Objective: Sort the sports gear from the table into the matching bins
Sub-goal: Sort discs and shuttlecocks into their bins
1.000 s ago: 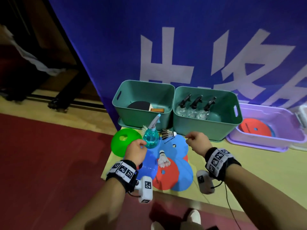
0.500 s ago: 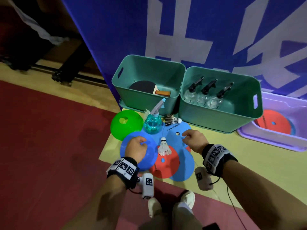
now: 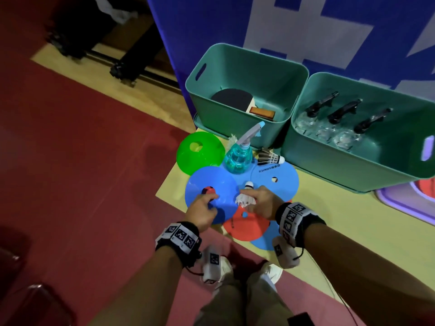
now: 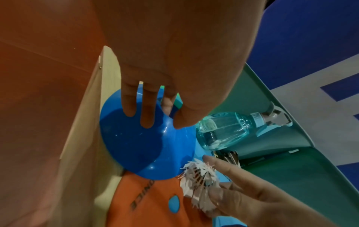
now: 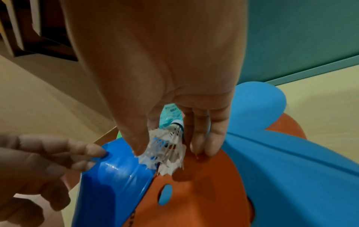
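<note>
My left hand holds a blue cone by its crown, fingers on one side and thumb on the other. My right hand pinches a white shuttlecock between thumb and fingers; its feathers lie over a red disc. A flat blue disc, a dark shuttlecock, a teal spray bottle and a green cone lie beyond the hands.
Two green bins stand at the back: the left bin holds a paddle, the right bin holds three spray bottles. A purple bin sits at far right. The low table's edge borders red floor.
My left hand left the spray bottle and took the blue cone. My right hand came back from the blue disc's far edge and pinched the white shuttlecock. The view tilted down.
</note>
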